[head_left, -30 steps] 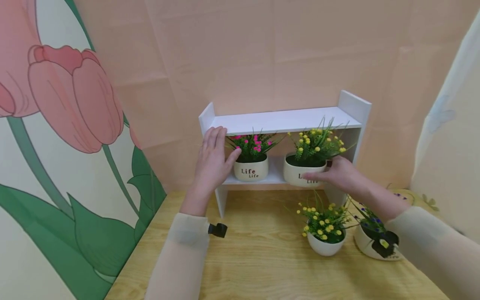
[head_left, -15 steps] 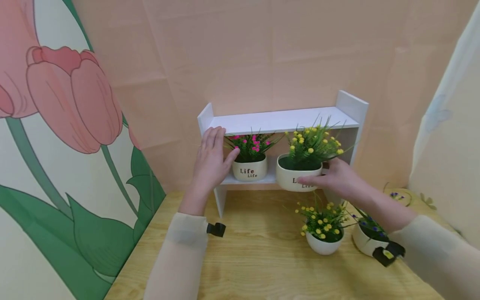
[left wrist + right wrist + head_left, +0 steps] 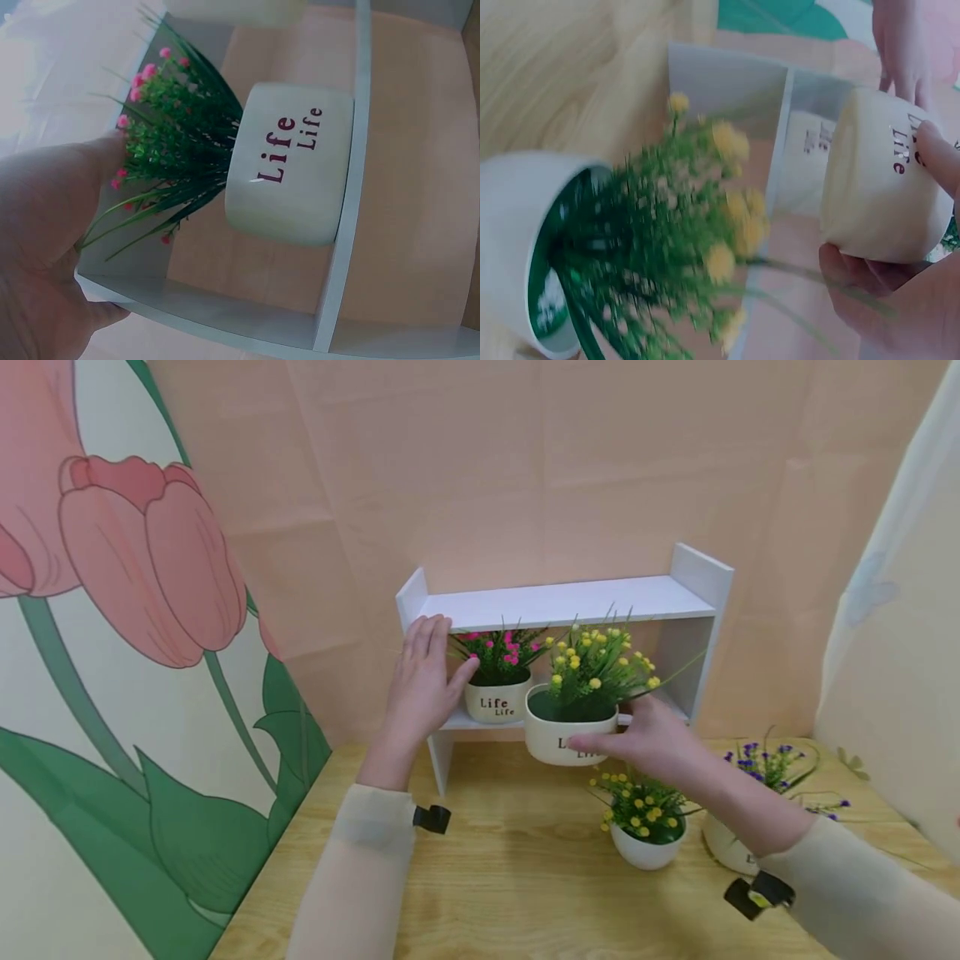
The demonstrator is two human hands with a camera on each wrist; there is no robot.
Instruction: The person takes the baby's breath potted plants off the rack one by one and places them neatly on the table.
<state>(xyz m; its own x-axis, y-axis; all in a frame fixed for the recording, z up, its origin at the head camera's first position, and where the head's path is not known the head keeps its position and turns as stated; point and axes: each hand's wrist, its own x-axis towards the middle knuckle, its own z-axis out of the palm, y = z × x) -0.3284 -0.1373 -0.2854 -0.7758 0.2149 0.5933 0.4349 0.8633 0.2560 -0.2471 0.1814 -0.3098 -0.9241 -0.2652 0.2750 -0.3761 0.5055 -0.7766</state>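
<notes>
My right hand point(image 3: 637, 735) grips a cream oval flower pot point(image 3: 558, 742) lettered "Life", with its thumb across the front and fingers behind. Yellow artificial flowers point(image 3: 600, 664) rise from this pot, which is held in front of the white shelf point(image 3: 570, 602). In the right wrist view the held pot point(image 3: 885, 187) shows its underside edge. My left hand point(image 3: 426, 672) rests against the shelf's upper left corner, fingers straight. Beside it, a matching pot with pink flowers point(image 3: 497, 703) stands on the middle board; the left wrist view shows this pot point(image 3: 292, 165) sideways.
On the wooden table point(image 3: 480, 877) a round white pot of yellow flowers point(image 3: 648, 847) stands below the held pot. To its right is a cream pot with purple flowers point(image 3: 727, 843), partly covered by my right forearm. A tulip-printed panel point(image 3: 150, 560) stands at the left.
My right hand has drawn the yellow-flowered pot out from the shelf's right side, moving it left, lower and toward me. My left hand has stayed at the shelf's corner.
</notes>
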